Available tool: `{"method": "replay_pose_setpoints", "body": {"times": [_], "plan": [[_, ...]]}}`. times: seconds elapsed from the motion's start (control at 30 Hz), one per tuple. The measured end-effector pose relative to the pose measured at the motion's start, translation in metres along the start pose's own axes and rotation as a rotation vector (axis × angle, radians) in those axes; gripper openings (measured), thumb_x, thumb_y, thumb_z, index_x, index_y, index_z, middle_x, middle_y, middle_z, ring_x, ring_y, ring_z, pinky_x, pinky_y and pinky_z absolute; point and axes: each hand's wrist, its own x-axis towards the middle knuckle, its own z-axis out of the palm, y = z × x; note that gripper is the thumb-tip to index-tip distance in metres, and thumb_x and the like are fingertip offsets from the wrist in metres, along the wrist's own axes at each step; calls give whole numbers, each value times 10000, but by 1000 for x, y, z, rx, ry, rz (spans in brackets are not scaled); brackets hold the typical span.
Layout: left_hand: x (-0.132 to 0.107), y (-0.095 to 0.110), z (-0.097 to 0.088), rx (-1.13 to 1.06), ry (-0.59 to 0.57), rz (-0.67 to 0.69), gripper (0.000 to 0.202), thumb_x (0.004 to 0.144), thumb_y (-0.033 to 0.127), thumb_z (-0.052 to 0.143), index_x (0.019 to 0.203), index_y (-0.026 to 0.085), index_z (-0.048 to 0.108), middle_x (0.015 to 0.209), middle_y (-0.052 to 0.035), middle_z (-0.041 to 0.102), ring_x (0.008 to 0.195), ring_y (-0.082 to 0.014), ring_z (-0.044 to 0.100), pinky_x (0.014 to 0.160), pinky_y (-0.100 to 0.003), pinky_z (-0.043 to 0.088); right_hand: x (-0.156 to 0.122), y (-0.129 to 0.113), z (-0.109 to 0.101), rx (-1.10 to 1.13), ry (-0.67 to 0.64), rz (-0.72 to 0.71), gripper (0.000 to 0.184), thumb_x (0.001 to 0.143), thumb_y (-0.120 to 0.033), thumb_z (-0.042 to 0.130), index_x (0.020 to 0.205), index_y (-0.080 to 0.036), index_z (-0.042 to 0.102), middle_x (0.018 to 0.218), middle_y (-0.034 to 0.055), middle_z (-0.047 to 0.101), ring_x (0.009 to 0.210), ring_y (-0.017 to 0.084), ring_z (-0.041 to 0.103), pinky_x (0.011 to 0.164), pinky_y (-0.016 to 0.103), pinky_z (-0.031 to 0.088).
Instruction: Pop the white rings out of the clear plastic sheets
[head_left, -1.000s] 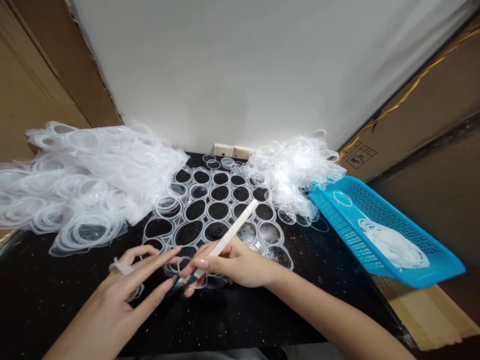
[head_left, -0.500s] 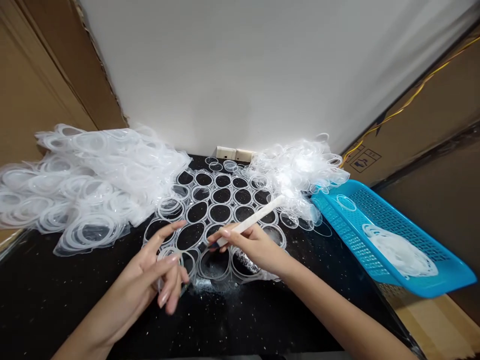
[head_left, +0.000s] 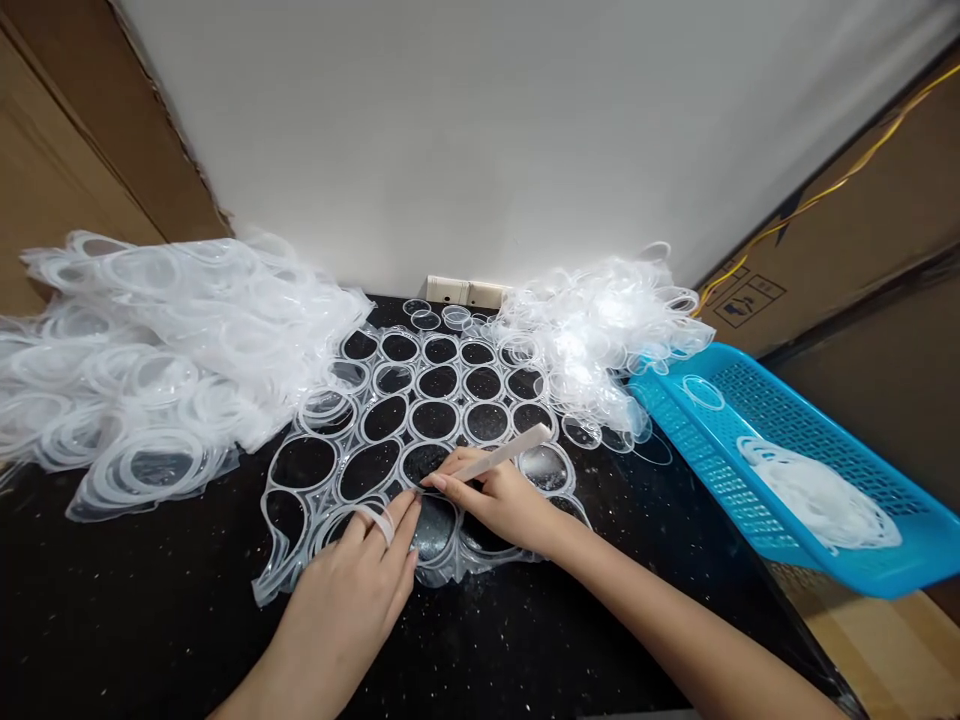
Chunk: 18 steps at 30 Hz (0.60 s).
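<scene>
A clear plastic sheet (head_left: 375, 430) patterned with rows of round openings and whitish rims lies on the black table. My left hand (head_left: 356, 580) rests palm down on its near edge, fingers stretched forward, with a thin whitish ring (head_left: 386, 522) looped over some of them. Close by, my right hand (head_left: 491, 498) pinches a white pen-like tool (head_left: 504, 455) that leans up to the right. The tool's lower end points down at the sheet near my left fingertips; its tip is hidden by my fingers.
Heaped at left are ring-patterned plastic sheets (head_left: 187, 330). Loose clear rings (head_left: 600, 320) pile up at back right. A blue basket (head_left: 810, 400) at right holds a white bundle of rings (head_left: 825, 495). Behind stand a pale wall (head_left: 450, 130) and a socket strip (head_left: 465, 291); cardboard (head_left: 862, 240) flanks both sides.
My left hand has turned palm down and moved right and down onto the sheet beside my right hand. The tool tilts lower. The sheet's near-left edge is now uncovered.
</scene>
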Motion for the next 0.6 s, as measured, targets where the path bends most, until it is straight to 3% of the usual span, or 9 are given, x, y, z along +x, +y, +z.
{"method": "replay_pose_setpoints", "body": {"times": [0.33,0.53,0.6], "plan": [[0,5,5,107,8,27,403,834,140,315,1149,130,567,1212,-107,561,877,-240,610,616,-310,520,0,5,3,-149,-7,-126,226,883,-252,440,847,-142,633,816,57,612,763,128,580,703,252,491],[2,4,6,131,43,20,401,786,94,330,1072,106,610,1161,-122,595,867,-239,622,600,-299,522,-3,8,18,-603,35,-482,260,899,-214,399,967,-86,614,916,122,644,863,193,560,780,336,483],[1,3,8,131,84,23,403,786,95,318,1061,93,613,1131,-127,613,846,-238,629,591,-303,524,1,12,17,-711,77,-507,268,898,-190,393,995,-55,603,898,134,648,841,205,562,757,348,489]]}}
